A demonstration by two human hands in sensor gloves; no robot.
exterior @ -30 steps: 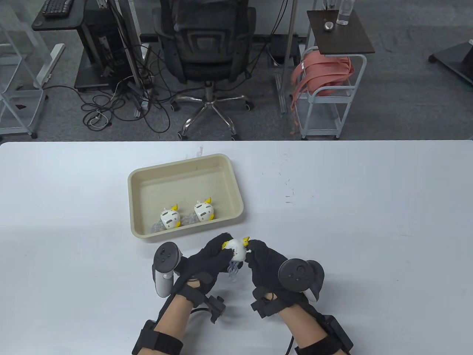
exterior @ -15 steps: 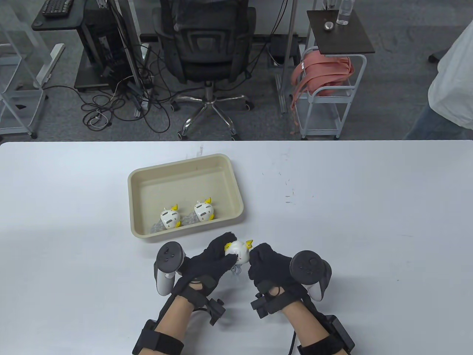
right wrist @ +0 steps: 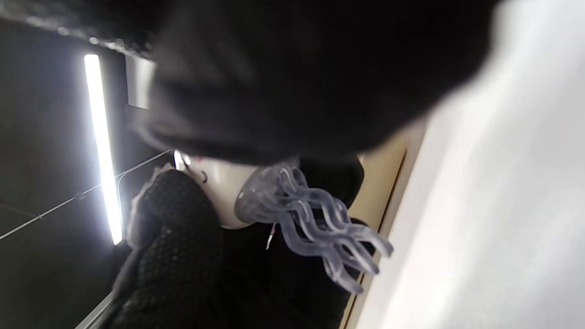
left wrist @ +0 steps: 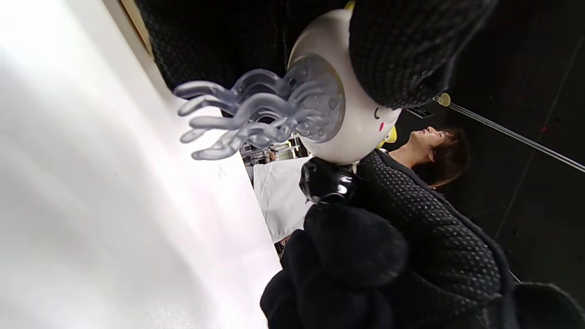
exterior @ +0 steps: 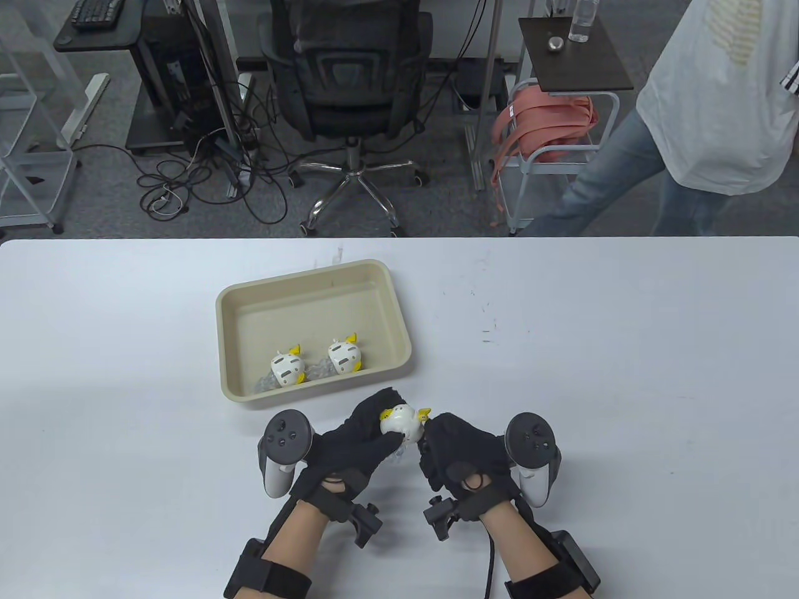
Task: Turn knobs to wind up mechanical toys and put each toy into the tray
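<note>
Item: wind-up toy (exterior: 401, 422), above the worktop's (exterior: 624, 374) near edge, just short of the tray (exterior: 232, 340); I clasp it with my left hand (exterior: 356, 440), right hand (exterior: 459, 446) pinching its knob; risk: smooth shell slipping, spring unwinding early.
</note>
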